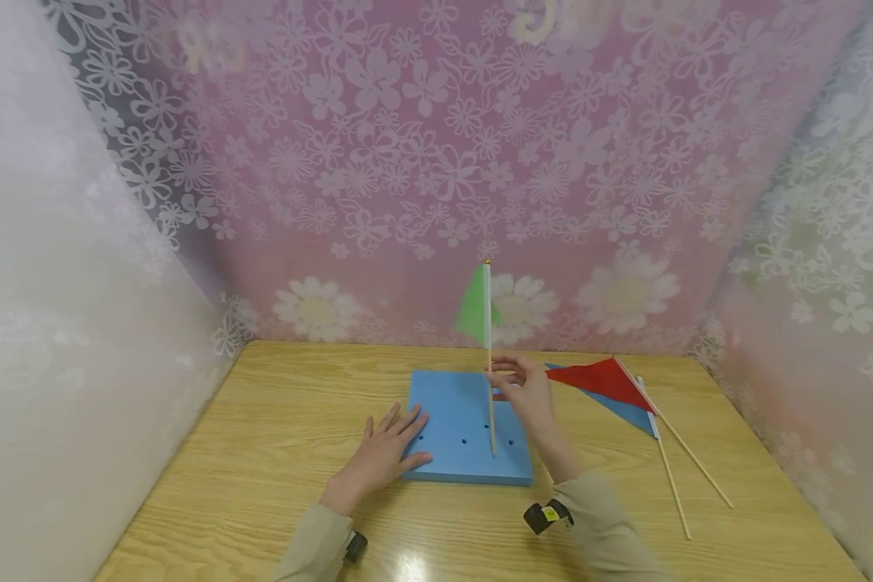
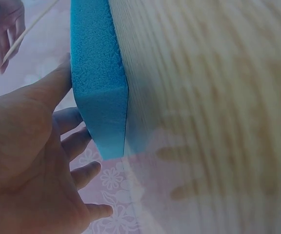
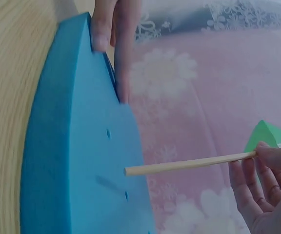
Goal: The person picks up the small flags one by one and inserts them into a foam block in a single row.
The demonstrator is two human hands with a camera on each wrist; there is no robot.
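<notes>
A blue foam board point(image 1: 444, 404) with several small holes lies flat on the table. My left hand point(image 1: 381, 457) rests along its left edge, fingers spread and thumb on the top face; the left wrist view shows the palm point(image 2: 23, 156) beside the foam's corner. Between thumb and fingertips, my right hand point(image 1: 529, 396) pinches the wooden stick point(image 3: 189, 165) of a green flag point(image 1: 474, 307). The flag is held nearly upright over the board. In the right wrist view the stick's bare lower end is apart from the surface, near two holes.
To the right of the board lie a red flag point(image 1: 604, 380) and a blue flag point(image 1: 629, 414), partly overlapping, their sticks pointing toward the front. The wooden table point(image 1: 262, 453) is bordered by flower-patterned sheeting point(image 1: 407, 162) at the back and both sides.
</notes>
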